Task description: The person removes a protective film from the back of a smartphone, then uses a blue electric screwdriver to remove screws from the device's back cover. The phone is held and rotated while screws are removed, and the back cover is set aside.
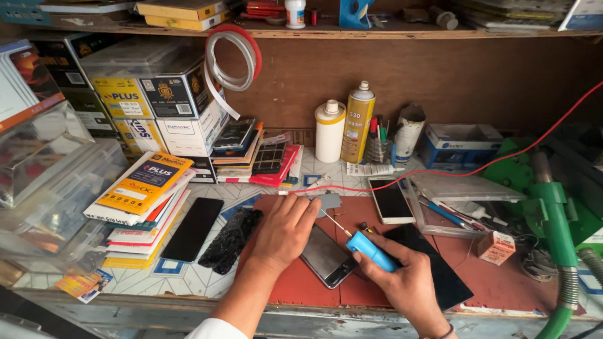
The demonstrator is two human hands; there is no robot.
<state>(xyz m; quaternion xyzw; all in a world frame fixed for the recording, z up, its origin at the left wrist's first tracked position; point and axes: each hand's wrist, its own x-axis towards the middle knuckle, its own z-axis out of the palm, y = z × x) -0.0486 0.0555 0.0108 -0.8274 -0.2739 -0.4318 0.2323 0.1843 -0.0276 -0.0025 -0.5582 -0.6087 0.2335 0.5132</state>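
Yellow-and-white boxes [147, 100] stacked back left, flat yellow packs [143, 185] below, dark screen [391, 202] center-right.

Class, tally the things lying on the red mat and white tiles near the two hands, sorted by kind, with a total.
Phones: 2, the grey phone under the left hand and the white phone
Dark screen panels: 3
Blue-handled screwdrivers: 1, in the right hand
Total: 6

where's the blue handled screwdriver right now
In the head view, the blue-handled screwdriver is in the right hand, just right of centre over the red mat, its tip angled toward the left hand above the phone.
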